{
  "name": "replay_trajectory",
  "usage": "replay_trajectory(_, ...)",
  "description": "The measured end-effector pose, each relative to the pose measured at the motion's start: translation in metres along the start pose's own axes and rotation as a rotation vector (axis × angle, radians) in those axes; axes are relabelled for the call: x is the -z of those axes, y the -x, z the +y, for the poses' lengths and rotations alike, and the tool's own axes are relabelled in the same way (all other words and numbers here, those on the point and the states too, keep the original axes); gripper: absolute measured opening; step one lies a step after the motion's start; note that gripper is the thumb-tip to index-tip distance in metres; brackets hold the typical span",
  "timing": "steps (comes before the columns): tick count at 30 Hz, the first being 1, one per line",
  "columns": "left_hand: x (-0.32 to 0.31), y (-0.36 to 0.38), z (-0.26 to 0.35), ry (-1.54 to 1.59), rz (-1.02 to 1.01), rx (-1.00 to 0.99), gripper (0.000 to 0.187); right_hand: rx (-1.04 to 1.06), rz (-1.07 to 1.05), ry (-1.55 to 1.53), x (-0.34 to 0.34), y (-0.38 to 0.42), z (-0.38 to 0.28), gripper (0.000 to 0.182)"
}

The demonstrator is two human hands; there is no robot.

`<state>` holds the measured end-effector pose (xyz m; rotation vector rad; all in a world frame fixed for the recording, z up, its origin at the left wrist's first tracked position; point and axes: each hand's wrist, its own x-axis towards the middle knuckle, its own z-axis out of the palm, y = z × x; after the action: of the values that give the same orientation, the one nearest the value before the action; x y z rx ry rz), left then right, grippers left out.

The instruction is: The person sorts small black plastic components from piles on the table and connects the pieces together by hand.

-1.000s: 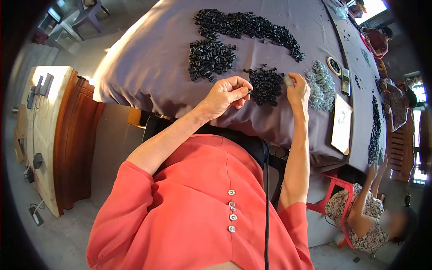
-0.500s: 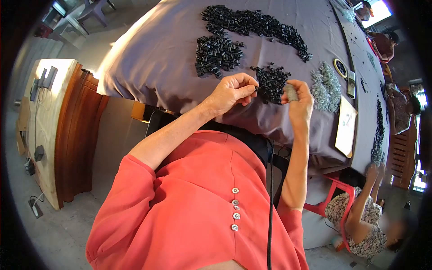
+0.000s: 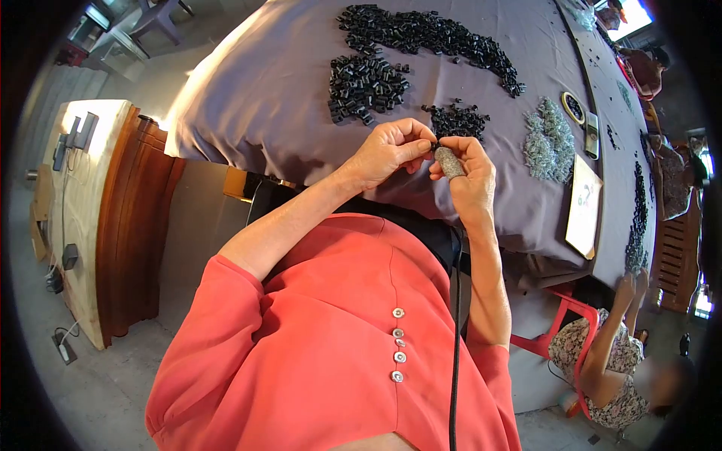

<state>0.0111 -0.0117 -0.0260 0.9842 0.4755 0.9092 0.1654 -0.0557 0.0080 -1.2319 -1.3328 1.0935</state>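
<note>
My left hand (image 3: pixel 398 155) is closed in a pinch, with a small black plastic piece (image 3: pixel 434 146) at its fingertips. My right hand (image 3: pixel 470 174) is closed too, and its fingertips meet the left ones at that piece. A grey speckled wrap (image 3: pixel 450 161) covers its thumb. Whether the right fingers hold a separate part is too small to tell. Just beyond both hands lies a pile of small black pieces (image 3: pixel 460 120) on the grey cloth (image 3: pixel 301 98). To its left, larger black tubular pieces (image 3: pixel 366 86) are heaped.
A long heap of black pieces (image 3: pixel 444 36) curves across the back. Rightward are a pile of clear pieces (image 3: pixel 549 140), a tape roll (image 3: pixel 573 107), a phone-like device (image 3: pixel 591 135) and a white card (image 3: pixel 583 207). A person (image 3: pixel 602 353) sits at right; a wooden cabinet (image 3: pixel 129 240) stands left.
My right hand has moved left from beside the small black pile to meet my left hand. My left hand stays nearly in place, and the view has shifted slightly.
</note>
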Motion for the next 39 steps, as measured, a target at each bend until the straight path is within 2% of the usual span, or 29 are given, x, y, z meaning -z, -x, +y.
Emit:
replay_trajectory(8, -0.001, 0.002, 0.001, -0.048, -0.012, -0.019, 0.01, 0.002, -0.036, -0.037, 0.003, -0.001, 0.002, 0.02)
replay_trajectory(16, -0.003, 0.005, 0.002, -0.107, -0.066, -0.045, 0.008, -0.177, -0.157, -0.347, 0.013, -0.003, 0.001, 0.005)
replay_trajectory(20, -0.003, 0.007, 0.003, -0.171, -0.084, -0.07, 0.006, -0.21, -0.183, -0.429, 0.014, -0.004, 0.009, 0.005)
replay_trajectory(23, -0.007, 0.01, 0.005, -0.221, -0.068, -0.091, 0.005, -0.295, -0.214, -0.647, 0.015, -0.003, 0.01, 0.009)
replay_trajectory(26, -0.011, 0.012, 0.01, -0.259, -0.059, -0.109, 0.003, -0.25, -0.245, -0.663, 0.014, -0.003, 0.012, 0.011)
replay_trajectory(29, -0.014, 0.014, 0.014, -0.262, -0.063, -0.115, 0.003, -0.162, -0.214, -0.494, 0.011, 0.0, 0.002, 0.014)
replay_trajectory(33, -0.024, 0.021, 0.031, -0.271, -0.065, -0.115, 0.004, -0.109, -0.153, -0.547, 0.005, 0.007, -0.017, 0.017)
replay_trajectory(36, -0.035, 0.027, 0.037, -0.453, -0.078, -0.348, 0.006, -0.073, -0.199, -0.584, 0.006, 0.01, -0.026, 0.019)
replay_trajectory(39, -0.038, 0.031, 0.046, -0.364, -0.117, -0.24, 0.007, -0.062, -0.205, -0.563, 0.006, 0.013, -0.032, 0.02)
